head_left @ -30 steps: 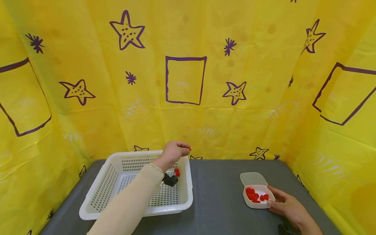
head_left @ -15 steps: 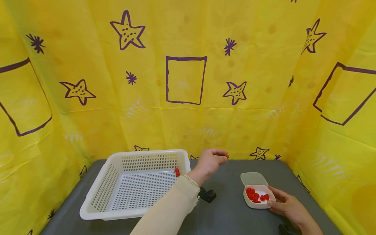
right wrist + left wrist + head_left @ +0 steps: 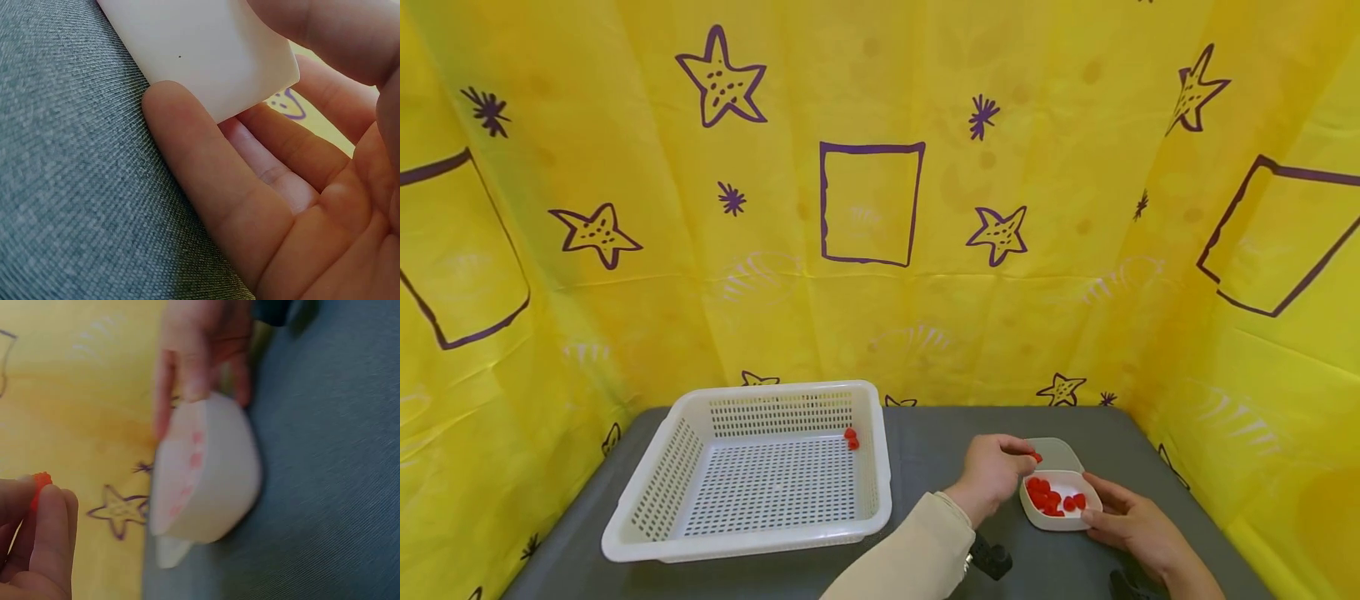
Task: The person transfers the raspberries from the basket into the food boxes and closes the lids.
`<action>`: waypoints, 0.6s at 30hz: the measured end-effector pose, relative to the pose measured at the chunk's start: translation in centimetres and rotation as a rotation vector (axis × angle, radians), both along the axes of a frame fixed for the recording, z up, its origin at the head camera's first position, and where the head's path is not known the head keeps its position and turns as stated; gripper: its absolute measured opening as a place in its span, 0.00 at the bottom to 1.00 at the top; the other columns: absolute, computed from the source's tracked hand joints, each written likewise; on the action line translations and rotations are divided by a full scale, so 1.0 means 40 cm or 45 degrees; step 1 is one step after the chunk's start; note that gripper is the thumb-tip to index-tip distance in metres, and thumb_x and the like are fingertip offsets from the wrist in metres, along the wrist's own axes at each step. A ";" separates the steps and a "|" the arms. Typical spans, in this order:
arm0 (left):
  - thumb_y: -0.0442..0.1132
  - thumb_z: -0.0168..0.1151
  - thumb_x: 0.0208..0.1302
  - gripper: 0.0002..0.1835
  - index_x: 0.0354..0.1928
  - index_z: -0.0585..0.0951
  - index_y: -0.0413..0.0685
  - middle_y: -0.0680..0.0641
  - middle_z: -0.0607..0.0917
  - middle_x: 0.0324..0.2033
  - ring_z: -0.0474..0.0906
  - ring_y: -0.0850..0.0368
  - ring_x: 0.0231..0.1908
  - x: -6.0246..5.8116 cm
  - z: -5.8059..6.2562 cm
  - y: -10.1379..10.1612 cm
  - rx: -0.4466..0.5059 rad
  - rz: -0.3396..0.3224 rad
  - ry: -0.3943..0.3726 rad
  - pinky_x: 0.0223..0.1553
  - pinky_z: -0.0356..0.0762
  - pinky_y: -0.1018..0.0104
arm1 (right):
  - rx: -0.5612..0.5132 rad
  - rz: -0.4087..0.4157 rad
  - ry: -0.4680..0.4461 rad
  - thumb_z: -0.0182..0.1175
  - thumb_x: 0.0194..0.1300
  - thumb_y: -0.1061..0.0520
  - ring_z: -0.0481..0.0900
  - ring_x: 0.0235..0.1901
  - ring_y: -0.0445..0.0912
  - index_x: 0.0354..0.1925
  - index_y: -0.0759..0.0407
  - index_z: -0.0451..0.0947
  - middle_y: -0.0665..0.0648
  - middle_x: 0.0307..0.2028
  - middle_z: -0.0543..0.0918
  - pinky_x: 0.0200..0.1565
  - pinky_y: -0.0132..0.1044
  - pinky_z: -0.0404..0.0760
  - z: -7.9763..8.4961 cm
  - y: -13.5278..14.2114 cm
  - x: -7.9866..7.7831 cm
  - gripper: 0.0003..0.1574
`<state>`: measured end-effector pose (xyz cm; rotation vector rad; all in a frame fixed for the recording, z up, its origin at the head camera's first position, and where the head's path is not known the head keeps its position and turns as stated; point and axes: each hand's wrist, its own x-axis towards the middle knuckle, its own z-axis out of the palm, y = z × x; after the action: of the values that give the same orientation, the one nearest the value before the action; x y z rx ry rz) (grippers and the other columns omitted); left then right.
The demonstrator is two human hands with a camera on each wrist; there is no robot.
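My left hand (image 3: 991, 473), in a cream sleeve, pinches a small bumpy red raspberry (image 3: 41, 485) between thumb and fingertips. It hovers at the left back of a small white lunch box (image 3: 1051, 522), over the open translucent lid (image 3: 1058, 452). Several red raspberries (image 3: 1042, 492) lie in the box, most toward its left side. From the right, my right hand (image 3: 1138, 529) holds the box by its end. In the right wrist view, fingers lie against the white wall of the box (image 3: 200, 50). The left wrist view is blurred around the box.
A white perforated basket (image 3: 745, 546) stands on the left of the dark grey table (image 3: 936, 442), with a couple of raspberries (image 3: 852, 438) in its right back corner. Yellow patterned cloth (image 3: 880, 333) hangs behind and at both sides. Black straps are on both wrists.
My left hand has moved right from above the basket to the lunch box, carrying the raspberry. The right hand and the box have stayed in place.
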<state>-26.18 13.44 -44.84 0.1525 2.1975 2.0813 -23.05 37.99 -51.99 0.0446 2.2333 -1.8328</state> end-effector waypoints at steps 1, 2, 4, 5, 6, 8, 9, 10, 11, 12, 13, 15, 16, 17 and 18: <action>0.29 0.71 0.58 0.04 0.31 0.88 0.46 0.55 0.84 0.25 0.77 0.57 0.28 0.003 -0.014 0.010 -0.014 0.006 0.000 0.31 0.79 0.62 | -0.003 -0.004 0.000 0.63 0.70 0.58 0.78 0.51 0.52 0.75 0.71 0.46 0.79 0.69 0.56 0.50 0.49 0.81 0.000 0.000 0.000 0.49; 0.29 0.71 0.58 0.05 0.31 0.88 0.46 0.56 0.83 0.25 0.77 0.58 0.27 0.006 -0.026 0.019 -0.032 0.010 0.005 0.30 0.79 0.64 | -0.003 -0.003 0.001 0.63 0.70 0.58 0.79 0.51 0.52 0.75 0.71 0.47 0.79 0.69 0.56 0.50 0.49 0.81 0.000 -0.001 0.001 0.49; 0.28 0.71 0.56 0.05 0.30 0.89 0.46 0.56 0.82 0.24 0.75 0.60 0.27 0.010 -0.053 0.035 -0.063 0.022 0.020 0.30 0.80 0.67 | 0.004 -0.007 0.001 0.63 0.70 0.58 0.79 0.51 0.52 0.75 0.71 0.47 0.79 0.69 0.56 0.50 0.49 0.81 0.002 -0.001 0.002 0.49; 0.27 0.71 0.55 0.05 0.30 0.89 0.45 0.57 0.82 0.23 0.75 0.61 0.27 0.011 -0.065 0.043 -0.073 0.024 0.031 0.30 0.80 0.68 | 0.004 -0.005 0.006 0.63 0.70 0.58 0.79 0.51 0.52 0.75 0.72 0.47 0.79 0.69 0.56 0.50 0.49 0.81 0.002 -0.002 0.003 0.49; 0.27 0.72 0.55 0.05 0.29 0.89 0.44 0.57 0.82 0.23 0.75 0.62 0.26 0.013 -0.076 0.050 -0.092 0.025 0.044 0.29 0.80 0.70 | 0.002 -0.014 0.002 0.64 0.69 0.58 0.79 0.51 0.52 0.75 0.71 0.48 0.79 0.69 0.57 0.50 0.49 0.81 0.003 -0.003 0.003 0.49; 0.26 0.72 0.54 0.05 0.29 0.89 0.44 0.58 0.81 0.22 0.74 0.65 0.26 0.016 -0.094 0.058 -0.130 0.028 0.069 0.29 0.79 0.72 | 0.001 -0.009 0.008 0.64 0.70 0.58 0.79 0.51 0.53 0.75 0.72 0.47 0.79 0.69 0.58 0.50 0.49 0.81 0.004 -0.003 0.004 0.49; 0.26 0.72 0.53 0.06 0.28 0.89 0.44 0.58 0.81 0.21 0.74 0.65 0.25 0.017 -0.100 0.061 -0.139 0.030 0.083 0.28 0.78 0.72 | -0.001 -0.008 0.009 0.64 0.70 0.58 0.79 0.51 0.53 0.75 0.72 0.47 0.79 0.69 0.58 0.50 0.49 0.81 0.003 -0.003 0.003 0.49; 0.26 0.72 0.53 0.05 0.29 0.89 0.44 0.59 0.81 0.21 0.74 0.66 0.25 0.017 -0.105 0.064 -0.142 0.029 0.090 0.28 0.78 0.73 | -0.003 -0.007 0.011 0.63 0.70 0.58 0.79 0.51 0.53 0.75 0.71 0.47 0.78 0.69 0.58 0.50 0.49 0.80 0.003 -0.003 0.003 0.49; 0.26 0.72 0.53 0.05 0.29 0.88 0.43 0.59 0.81 0.21 0.74 0.66 0.25 0.017 -0.108 0.066 -0.149 0.029 0.098 0.28 0.78 0.73 | -0.006 -0.012 0.008 0.64 0.70 0.58 0.79 0.51 0.53 0.75 0.71 0.48 0.78 0.69 0.59 0.50 0.48 0.80 0.004 -0.004 0.003 0.49; 0.26 0.72 0.53 0.05 0.29 0.88 0.44 0.59 0.81 0.21 0.74 0.66 0.25 0.017 -0.110 0.067 -0.155 0.028 0.107 0.28 0.77 0.73 | -0.005 -0.010 0.010 0.63 0.70 0.58 0.79 0.51 0.53 0.75 0.71 0.48 0.78 0.69 0.59 0.50 0.48 0.80 0.004 -0.003 0.004 0.49; 0.26 0.72 0.53 0.05 0.29 0.89 0.43 0.59 0.81 0.21 0.74 0.66 0.25 0.017 -0.111 0.066 -0.158 0.029 0.113 0.28 0.77 0.73 | -0.006 -0.002 0.017 0.63 0.70 0.58 0.79 0.51 0.53 0.75 0.71 0.47 0.79 0.68 0.59 0.50 0.48 0.80 0.003 -0.004 0.003 0.48; 0.27 0.72 0.54 0.05 0.30 0.89 0.43 0.59 0.81 0.21 0.74 0.66 0.25 0.017 -0.108 0.064 -0.164 0.023 0.115 0.29 0.78 0.73 | -0.008 -0.001 0.019 0.63 0.70 0.58 0.79 0.51 0.52 0.75 0.71 0.47 0.78 0.68 0.59 0.50 0.48 0.80 0.004 -0.005 0.002 0.48; 0.27 0.72 0.54 0.04 0.31 0.89 0.43 0.59 0.81 0.21 0.74 0.66 0.25 0.018 -0.107 0.063 -0.170 0.018 0.109 0.29 0.78 0.74 | -0.008 -0.001 0.020 0.63 0.70 0.58 0.79 0.51 0.52 0.75 0.71 0.47 0.78 0.68 0.59 0.50 0.48 0.80 0.005 -0.005 0.002 0.48; 0.28 0.72 0.54 0.04 0.31 0.89 0.43 0.59 0.81 0.21 0.75 0.66 0.25 0.018 -0.105 0.062 -0.177 0.015 0.107 0.29 0.78 0.74 | -0.008 -0.001 0.021 0.63 0.70 0.58 0.79 0.51 0.52 0.75 0.72 0.47 0.78 0.68 0.58 0.50 0.48 0.80 0.005 -0.005 0.002 0.48; 0.28 0.72 0.54 0.05 0.32 0.89 0.43 0.59 0.81 0.22 0.75 0.66 0.25 0.019 -0.104 0.061 -0.187 0.013 0.107 0.29 0.78 0.74 | -0.006 0.006 0.025 0.63 0.70 0.58 0.79 0.51 0.52 0.75 0.72 0.47 0.79 0.68 0.58 0.50 0.48 0.81 0.004 -0.005 0.002 0.48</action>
<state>-25.41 15.88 -48.99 0.2194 2.3945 1.9430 -22.95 37.81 -51.82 0.0210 2.2405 -1.8435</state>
